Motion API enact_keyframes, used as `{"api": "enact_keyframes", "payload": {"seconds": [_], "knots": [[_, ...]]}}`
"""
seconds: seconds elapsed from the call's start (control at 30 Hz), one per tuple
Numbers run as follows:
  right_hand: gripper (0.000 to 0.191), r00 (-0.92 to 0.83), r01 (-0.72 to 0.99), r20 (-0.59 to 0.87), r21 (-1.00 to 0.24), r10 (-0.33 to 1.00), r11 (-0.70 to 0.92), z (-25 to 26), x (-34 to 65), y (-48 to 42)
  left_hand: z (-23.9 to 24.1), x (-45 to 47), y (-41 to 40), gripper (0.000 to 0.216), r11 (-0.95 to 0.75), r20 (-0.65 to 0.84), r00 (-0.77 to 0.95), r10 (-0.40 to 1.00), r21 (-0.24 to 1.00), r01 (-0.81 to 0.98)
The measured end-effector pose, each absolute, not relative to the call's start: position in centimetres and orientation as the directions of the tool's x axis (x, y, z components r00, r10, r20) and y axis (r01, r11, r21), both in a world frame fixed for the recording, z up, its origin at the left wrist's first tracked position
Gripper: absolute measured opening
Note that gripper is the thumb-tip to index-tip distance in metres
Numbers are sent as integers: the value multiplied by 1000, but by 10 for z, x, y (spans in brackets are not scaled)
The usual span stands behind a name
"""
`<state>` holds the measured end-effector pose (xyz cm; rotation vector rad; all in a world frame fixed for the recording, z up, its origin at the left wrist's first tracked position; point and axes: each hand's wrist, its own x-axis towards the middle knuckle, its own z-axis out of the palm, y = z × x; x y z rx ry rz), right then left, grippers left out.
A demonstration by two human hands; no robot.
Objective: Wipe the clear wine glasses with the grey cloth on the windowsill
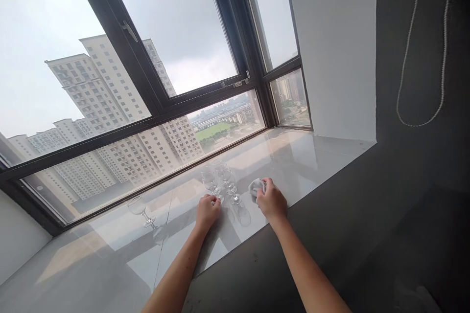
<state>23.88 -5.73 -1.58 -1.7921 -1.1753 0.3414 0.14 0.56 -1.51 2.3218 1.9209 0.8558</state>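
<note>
My left hand [208,211] is closed, its fingers pinched at the foot of a clear stemmed wine glass [209,179] that stands on the glossy windowsill. Right beside it are further stemmed glasses, one nearer the front edge [230,186] and one partly overlapped behind [222,170]. My right hand [273,200] is wrapped round a crumpled light grey cloth [256,190], a short way right of the glasses. Farther left, apart from the group, another wine glass [137,206] stands slightly tilted in view.
The pale, reflective sill [110,259] ends at a front edge with a dark surface below it. Behind the glasses rise dark window frames [139,124] with a handle [129,32]. A white wall [338,58] and a hanging bead cord [442,78] are at the right.
</note>
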Motion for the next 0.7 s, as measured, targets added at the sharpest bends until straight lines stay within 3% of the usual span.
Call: {"api": "enact_keyframes", "payload": {"seconds": [0.7], "knots": [[31, 497, 569, 252, -817, 831, -93, -16, 239, -58, -18, 0, 9, 30, -259, 408, 97, 908, 362, 895]]}}
